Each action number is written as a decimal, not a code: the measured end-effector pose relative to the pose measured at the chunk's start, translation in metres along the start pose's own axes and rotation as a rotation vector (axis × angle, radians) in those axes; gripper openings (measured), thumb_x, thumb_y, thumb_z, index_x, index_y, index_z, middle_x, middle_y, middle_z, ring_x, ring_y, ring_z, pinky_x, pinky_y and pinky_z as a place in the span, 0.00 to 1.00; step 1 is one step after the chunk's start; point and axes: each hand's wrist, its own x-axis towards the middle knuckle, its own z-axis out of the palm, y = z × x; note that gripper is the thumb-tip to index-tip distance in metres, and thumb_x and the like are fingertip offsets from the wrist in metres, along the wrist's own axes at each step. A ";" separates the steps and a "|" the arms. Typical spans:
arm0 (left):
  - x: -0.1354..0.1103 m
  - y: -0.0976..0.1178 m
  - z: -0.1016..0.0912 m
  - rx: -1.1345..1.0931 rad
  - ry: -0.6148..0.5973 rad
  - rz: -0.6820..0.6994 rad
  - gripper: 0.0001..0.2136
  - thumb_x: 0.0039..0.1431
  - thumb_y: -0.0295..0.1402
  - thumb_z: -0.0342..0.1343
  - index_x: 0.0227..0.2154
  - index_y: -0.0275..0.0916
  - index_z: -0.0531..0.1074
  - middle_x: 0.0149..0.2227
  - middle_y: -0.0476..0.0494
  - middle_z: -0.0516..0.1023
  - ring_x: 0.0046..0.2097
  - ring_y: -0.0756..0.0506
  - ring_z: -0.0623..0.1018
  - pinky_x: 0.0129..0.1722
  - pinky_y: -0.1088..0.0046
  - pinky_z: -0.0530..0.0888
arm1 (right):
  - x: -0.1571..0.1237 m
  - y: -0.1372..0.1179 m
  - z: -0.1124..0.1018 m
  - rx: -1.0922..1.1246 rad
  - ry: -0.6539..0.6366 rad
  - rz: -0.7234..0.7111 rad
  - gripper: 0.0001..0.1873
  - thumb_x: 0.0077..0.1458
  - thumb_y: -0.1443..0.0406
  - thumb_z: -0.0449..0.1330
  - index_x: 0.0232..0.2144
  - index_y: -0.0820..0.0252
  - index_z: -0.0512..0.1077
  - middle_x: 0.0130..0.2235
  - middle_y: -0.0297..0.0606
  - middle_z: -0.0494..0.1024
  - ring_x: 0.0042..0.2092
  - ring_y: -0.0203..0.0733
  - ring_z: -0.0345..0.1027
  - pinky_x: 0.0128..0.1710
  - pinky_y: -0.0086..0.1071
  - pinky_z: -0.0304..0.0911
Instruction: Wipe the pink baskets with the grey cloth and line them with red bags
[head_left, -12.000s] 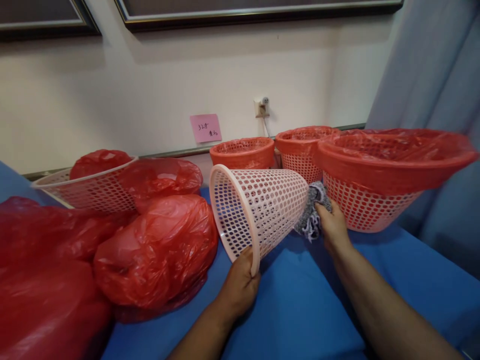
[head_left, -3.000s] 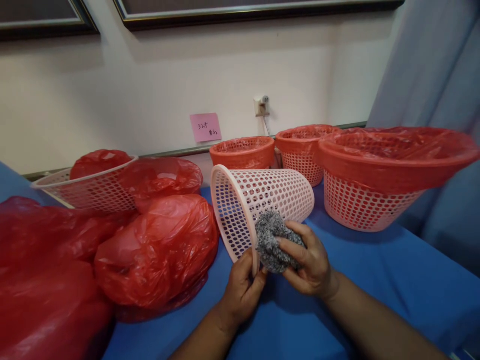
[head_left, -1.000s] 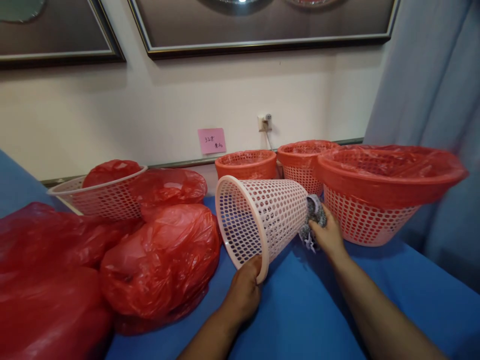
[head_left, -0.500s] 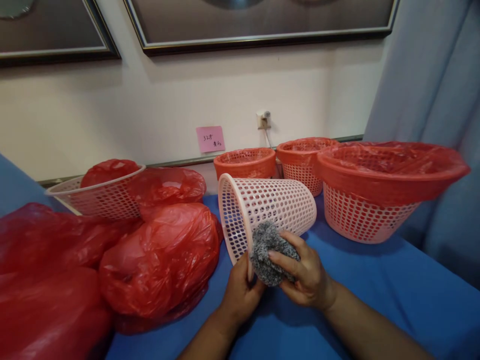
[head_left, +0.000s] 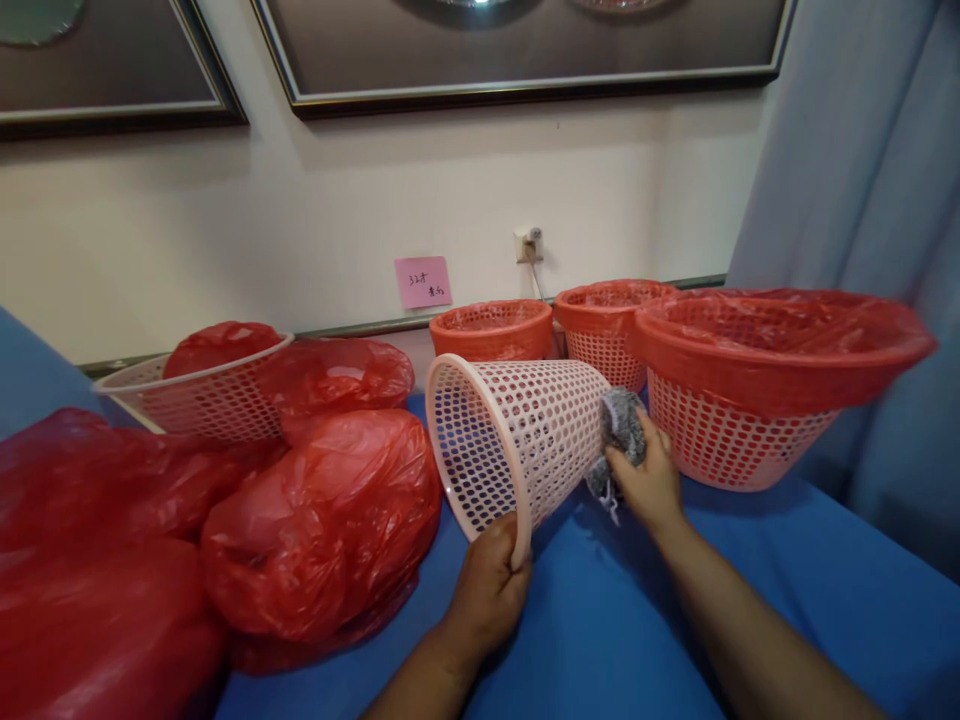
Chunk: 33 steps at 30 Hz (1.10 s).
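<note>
A pale pink perforated plastic wastebasket (head_left: 555,420) lies tipped on its side, its round mouth facing left and toward me. My left hand (head_left: 491,580) grips the near edge of its rim, the fingers partly hidden inside the mouth. At the basket's base on the right, my right hand (head_left: 651,475) is closed on a grey fuzzy cleaning cloth (head_left: 624,430) and presses it against the bottom end. A few pale strands hang from the cloth.
Three baskets with red liners stand behind and right, the largest basket (head_left: 739,440) nearest. Red plastic bags (head_left: 322,530) fill the left side, with another white basket (head_left: 214,395) behind them. Under everything lies a blue cloth (head_left: 592,640). A pink note (head_left: 423,282) and a socket (head_left: 529,246) are on the wall.
My right hand has moved the cloth from near the rim, away and right, to the basket's base. The basket has swung so its mouth faces me more; my left hand still holds the rim.
</note>
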 end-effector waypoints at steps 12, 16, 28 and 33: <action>0.006 -0.003 0.004 0.054 -0.081 -0.003 0.31 0.53 0.15 0.49 0.58 0.42 0.75 0.57 0.39 0.78 0.57 0.39 0.76 0.61 0.56 0.71 | -0.048 -0.054 -0.010 0.111 -0.230 -0.688 0.39 0.55 0.71 0.59 0.67 0.43 0.60 0.70 0.42 0.55 0.67 0.55 0.60 0.63 0.52 0.65; 0.007 0.000 0.002 0.070 -0.099 -0.016 0.36 0.49 0.13 0.46 0.60 0.44 0.73 0.58 0.42 0.78 0.59 0.40 0.75 0.64 0.55 0.69 | -0.004 -0.008 -0.001 0.033 -0.038 0.012 0.34 0.52 0.61 0.63 0.62 0.56 0.69 0.63 0.50 0.68 0.64 0.61 0.65 0.65 0.59 0.58; 0.008 0.001 0.002 0.068 -0.091 -0.051 0.26 0.56 0.19 0.51 0.56 0.41 0.76 0.56 0.37 0.79 0.56 0.36 0.77 0.60 0.53 0.72 | -0.043 -0.051 -0.012 0.136 -0.260 -0.595 0.38 0.54 0.70 0.60 0.67 0.50 0.61 0.68 0.47 0.58 0.67 0.55 0.61 0.64 0.54 0.63; 0.001 0.010 -0.004 -0.143 0.110 -0.017 0.27 0.58 0.32 0.60 0.62 0.38 0.69 0.53 0.35 0.80 0.51 0.36 0.80 0.54 0.58 0.77 | -0.055 -0.071 -0.023 0.170 -0.410 -0.928 0.43 0.49 0.74 0.58 0.68 0.52 0.60 0.70 0.47 0.53 0.65 0.55 0.62 0.56 0.49 0.72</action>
